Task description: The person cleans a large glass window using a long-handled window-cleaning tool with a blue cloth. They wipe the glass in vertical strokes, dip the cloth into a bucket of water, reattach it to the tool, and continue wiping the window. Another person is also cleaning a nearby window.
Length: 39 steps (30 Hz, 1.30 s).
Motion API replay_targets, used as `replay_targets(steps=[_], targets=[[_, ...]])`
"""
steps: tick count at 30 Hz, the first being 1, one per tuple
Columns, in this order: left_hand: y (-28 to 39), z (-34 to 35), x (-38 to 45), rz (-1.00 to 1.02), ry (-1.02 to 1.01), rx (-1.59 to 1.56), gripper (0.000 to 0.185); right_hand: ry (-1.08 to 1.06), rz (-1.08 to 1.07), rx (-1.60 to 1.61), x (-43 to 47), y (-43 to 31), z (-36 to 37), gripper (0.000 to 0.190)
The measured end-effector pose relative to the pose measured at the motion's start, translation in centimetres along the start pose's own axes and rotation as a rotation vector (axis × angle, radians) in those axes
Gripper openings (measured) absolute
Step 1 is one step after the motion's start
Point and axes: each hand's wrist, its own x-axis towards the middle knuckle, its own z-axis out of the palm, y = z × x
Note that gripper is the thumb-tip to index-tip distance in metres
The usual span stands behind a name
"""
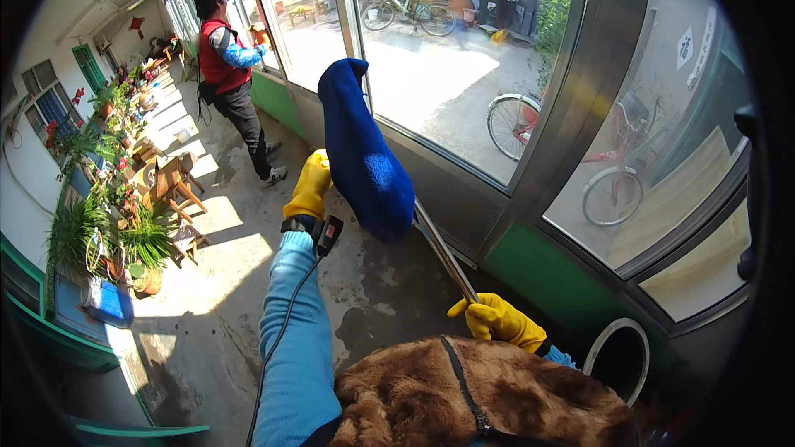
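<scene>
My left hand (308, 183), in a yellow rubber glove, is closed at the left edge of a dark blue cloth (369, 161). The cloth is draped over the far end of a metal pole (444, 251) and hides that end. Low in the view, my right hand (497, 323), also gloved in yellow, grips the pole's near end. The pole slants up and left, with the cloth in front of a metal-framed window pane (435, 93).
A person (227, 74) in a red vest stands at the windows further along. Potted plants (149, 233) and wooden stools (177, 180) line the left side. A round-rimmed container (644, 354) is at my lower right. A low green wall (540, 267) runs under the windows.
</scene>
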Motion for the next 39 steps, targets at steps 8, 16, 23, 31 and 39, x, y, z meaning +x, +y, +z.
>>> replay_targets(steps=[8, 16, 23, 31, 39], targets=[[7.7, 5.8, -11.5, -0.324, -0.135, -0.526, 0.032, 0.184, -0.240, -0.122, 1.5, -1.9, -0.2, 0.039], [20.1, 21.1, -12.1, 0.044, -0.457, -0.340, 0.049, 0.435, -0.457, -0.260, 4.4, -6.9, -1.8, 0.038], [24.7, 24.2, -7.9, 0.077, -0.601, -0.530, 0.040, 0.361, -0.572, -0.206, 3.5, -8.3, -4.0, 0.044], [28.7, 25.4, -4.1, 0.175, -0.820, -0.572, 0.042, 0.358, -0.122, -0.348, 0.7, -1.5, -8.9, 0.047], [30.9, 26.2, 0.4, 0.240, -1.175, -0.666, 0.048, 0.299, -0.196, -0.298, 7.1, -1.2, -11.3, 0.041]])
